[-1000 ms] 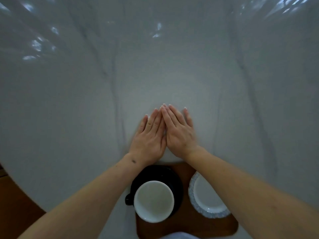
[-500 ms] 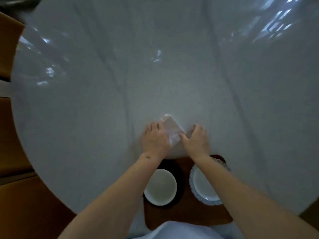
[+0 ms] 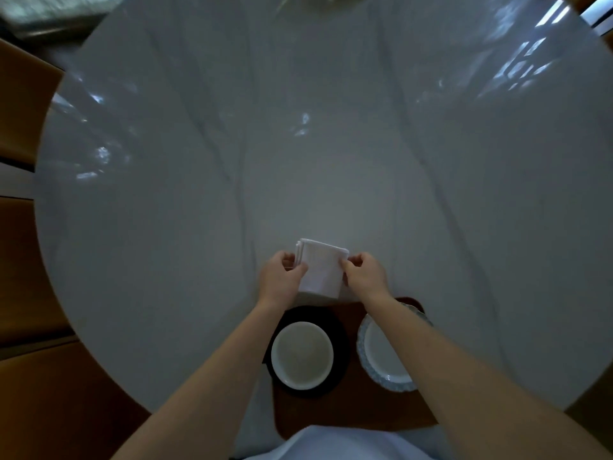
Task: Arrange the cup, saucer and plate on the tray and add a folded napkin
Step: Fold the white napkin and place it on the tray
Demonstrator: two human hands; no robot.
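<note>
Napkin: a white folded napkin (image 3: 321, 268) is held up between both hands, above the round marble table (image 3: 166, 227) and just beyond the far edge of the tray; its stacked layers show at the upper left corner.
Left hand: the left hand (image 3: 282, 280) pinches the napkin's left edge, thumb on the near face, fingers curled behind it.
Right hand: the right hand (image 3: 366, 275) pinches the right edge near the upper corner, its fingers curled closed on the cloth.
Tray: a brown wooden tray (image 3: 351, 410) lies at the near edge of the table, directly in front of the person, under both forearms.
Saucer: a black saucer (image 3: 340, 330) sits on the left part of the tray.
Cup: a cup (image 3: 302, 355), white inside, stands upright on the black saucer; nothing can be seen in it.
Plate: a white plate (image 3: 384, 363) with a blue patterned rim rests on the right part of the tray, just beside the saucer, partly hidden by the right forearm.
Surroundings: the pale grey-veined tabletop carries window reflections; brown wooden floor (image 3: 39, 393) shows at the left; a bit of pale clothing (image 3: 331, 443) fills the bottom edge.
</note>
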